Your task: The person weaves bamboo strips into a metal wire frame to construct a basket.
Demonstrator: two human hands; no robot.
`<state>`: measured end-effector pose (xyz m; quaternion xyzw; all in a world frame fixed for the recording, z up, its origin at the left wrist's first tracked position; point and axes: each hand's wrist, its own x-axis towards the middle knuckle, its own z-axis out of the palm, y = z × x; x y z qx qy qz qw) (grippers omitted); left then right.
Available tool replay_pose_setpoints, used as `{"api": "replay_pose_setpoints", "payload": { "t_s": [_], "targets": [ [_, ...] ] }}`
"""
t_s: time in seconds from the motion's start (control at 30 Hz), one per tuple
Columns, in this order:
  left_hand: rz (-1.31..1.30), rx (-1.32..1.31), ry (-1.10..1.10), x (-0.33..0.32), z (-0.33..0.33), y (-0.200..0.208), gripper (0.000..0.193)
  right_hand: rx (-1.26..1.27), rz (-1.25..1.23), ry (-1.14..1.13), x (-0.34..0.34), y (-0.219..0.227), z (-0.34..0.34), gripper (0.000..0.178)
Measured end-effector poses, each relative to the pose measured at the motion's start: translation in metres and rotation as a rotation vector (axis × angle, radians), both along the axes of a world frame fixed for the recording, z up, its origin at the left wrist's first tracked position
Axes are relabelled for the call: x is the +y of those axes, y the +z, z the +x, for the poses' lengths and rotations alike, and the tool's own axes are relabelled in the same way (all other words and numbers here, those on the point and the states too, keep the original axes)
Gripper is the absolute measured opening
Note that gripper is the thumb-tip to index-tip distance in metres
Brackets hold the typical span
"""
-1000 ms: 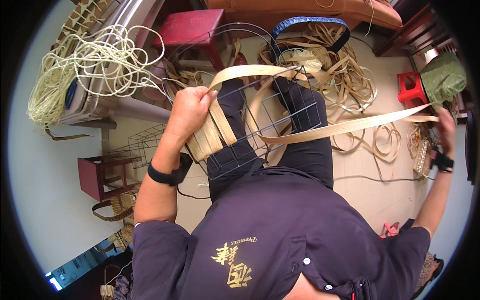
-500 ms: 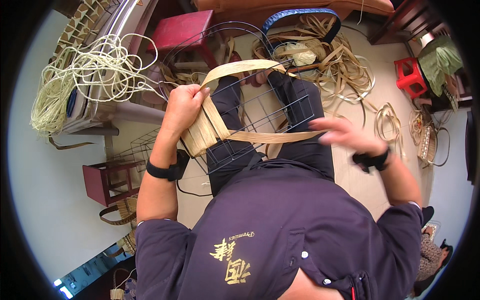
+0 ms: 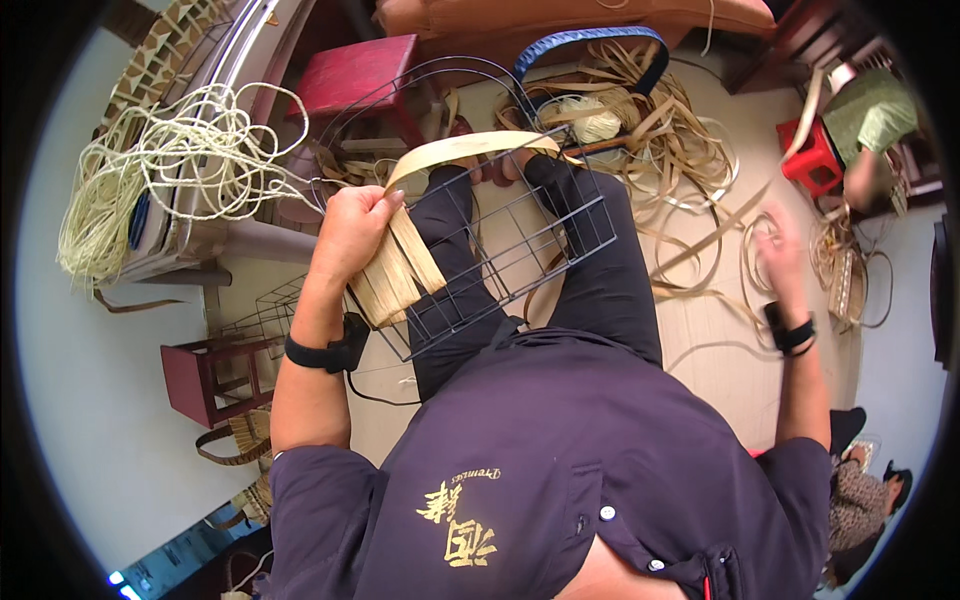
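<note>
My left hand is closed, thumb on top, at the left side of a black wire basket frame lying across my thighs. It grips a flat tan weaving strip, which arches from my fingers over to the frame's far side. Below that hand, tan strips lie side by side, wrapped over the frame's left end. Away to the right, my right hand is raised off the frame and smeared by motion. A loose strip slants near it; whether the fingers hold it is unclear.
Pale cord is heaped on furniture at left. Beyond my feet lie tangled tan strips, a cord ball and a blue-handled item. A dark red stool stands far left; a red plastic stool and another person's arm are at right.
My right hand has swung away from the frame to the right. The strip that ran across the frame's near side toward it no longer lies there. My left hand keeps its grip.
</note>
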<state>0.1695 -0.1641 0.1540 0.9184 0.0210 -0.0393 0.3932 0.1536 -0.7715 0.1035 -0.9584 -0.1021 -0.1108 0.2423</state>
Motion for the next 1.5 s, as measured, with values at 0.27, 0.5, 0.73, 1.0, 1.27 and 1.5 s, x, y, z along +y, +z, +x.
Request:
{"api": "replay_pose_setpoints", "payload": {
  "t_s": [0.27,0.5,0.73,1.0,1.27,1.5],
  "targets": [
    [-0.300,0.307,-0.034,-0.002,0.019,0.007,0.032,0.435,0.451,0.862,0.258,-0.033,-0.039,0.060],
    [-0.495,0.428,0.000,-0.007,0.009,0.011,0.036,0.427,0.984,0.615,0.360,-0.038,0.017,0.061],
    [-0.430,0.512,-0.055,-0.013,0.013,0.012,0.039,-0.186,0.824,0.598,0.394,-0.021,0.034,0.061],
    [-0.419,0.433,-0.086,-0.002,0.011,0.008,0.034,-0.178,0.834,0.635,0.420,-0.026,0.058,0.046],
    [-0.366,0.397,-0.132,-0.007,0.011,0.013,0.036,-0.348,0.714,0.582,0.429,-0.020,0.075,0.033],
    [-0.225,0.318,-0.082,-0.009,0.006,0.013,0.041,-0.372,0.459,0.679,0.425,-0.024,0.076,0.015]
  ]
}}
